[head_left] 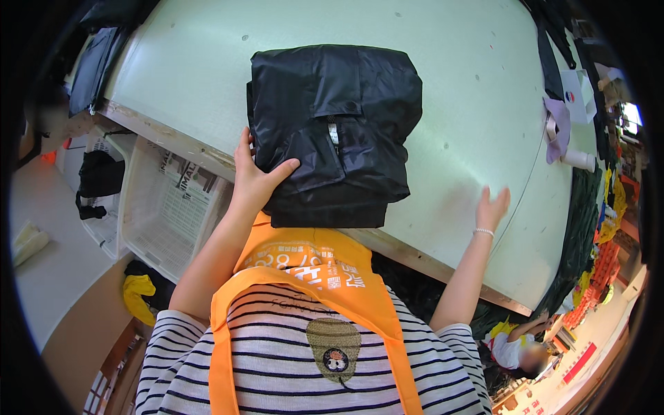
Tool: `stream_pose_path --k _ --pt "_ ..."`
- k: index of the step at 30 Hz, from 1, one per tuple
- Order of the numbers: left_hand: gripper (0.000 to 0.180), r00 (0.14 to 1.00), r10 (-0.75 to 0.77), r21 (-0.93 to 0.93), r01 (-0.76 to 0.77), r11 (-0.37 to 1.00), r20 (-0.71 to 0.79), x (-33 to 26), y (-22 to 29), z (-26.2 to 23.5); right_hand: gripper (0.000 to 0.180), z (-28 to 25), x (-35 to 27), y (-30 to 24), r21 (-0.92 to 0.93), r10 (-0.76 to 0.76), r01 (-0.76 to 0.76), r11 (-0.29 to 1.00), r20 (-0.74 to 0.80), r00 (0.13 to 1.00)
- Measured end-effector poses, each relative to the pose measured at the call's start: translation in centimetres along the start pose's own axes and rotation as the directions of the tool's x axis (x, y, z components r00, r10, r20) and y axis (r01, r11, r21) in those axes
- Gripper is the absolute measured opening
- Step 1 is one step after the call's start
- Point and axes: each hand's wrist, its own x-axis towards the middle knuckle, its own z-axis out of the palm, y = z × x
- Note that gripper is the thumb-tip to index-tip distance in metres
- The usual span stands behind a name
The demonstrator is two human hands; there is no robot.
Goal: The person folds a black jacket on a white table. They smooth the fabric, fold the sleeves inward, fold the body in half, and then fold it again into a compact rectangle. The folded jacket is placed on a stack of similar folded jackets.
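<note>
On pale green tabletop (449,104), folded black garment (332,131), glossy, creased, left hand (254,178) pressing its near corner, fingers spread, right hand (492,206) apart, fingers open, holding nothing

Pale green worktable (456,83), white crate (166,214) beside it

Striped black-white shirt (277,346), orange apron (311,266), beaded bracelet (483,232) on right wrist.

Folded black garment (332,131), shiny, flat on pale green table near edge.
</note>
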Motion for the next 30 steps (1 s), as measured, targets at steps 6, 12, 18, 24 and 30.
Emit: stream_pose_path --k 6,12,18,24,30 --pt "0.115 0.996 0.032 0.109 -0.022 0.994 -0.088 -0.3 -2.1 0.8 0.089 -2.0 -6.0 -26.8 0.700 -0.328 -0.043 0.713 0.386 0.862" --pt "0.107 0.991 -0.118 0.183 0.106 0.977 0.056 -2.0 -1.8 -1.0 0.099 2.9 -12.0 -26.6 0.503 -0.298 0.145 0.852 0.239 0.924" --pt "0.092 0.948 -0.118 0.064 0.104 0.993 0.297 -2.0 -4.0 -1.6 0.099 2.9 -13.2 -25.4 0.465 -0.276 0.120 0.877 0.283 0.918" --pt "0.108 0.938 -0.165 0.158 0.121 0.980 0.307 -2.8 -4.8 -2.2 0.122 1.3 -14.6 -24.3 0.849 -0.331 -0.140 0.510 0.344 0.879" --pt "0.109 0.963 -0.179 -0.023 0.188 0.982 0.203 -3.7 -4.9 -0.9 0.130 -0.1 -16.0 -24.9 0.784 -0.373 -0.017 0.620 0.314 0.873"
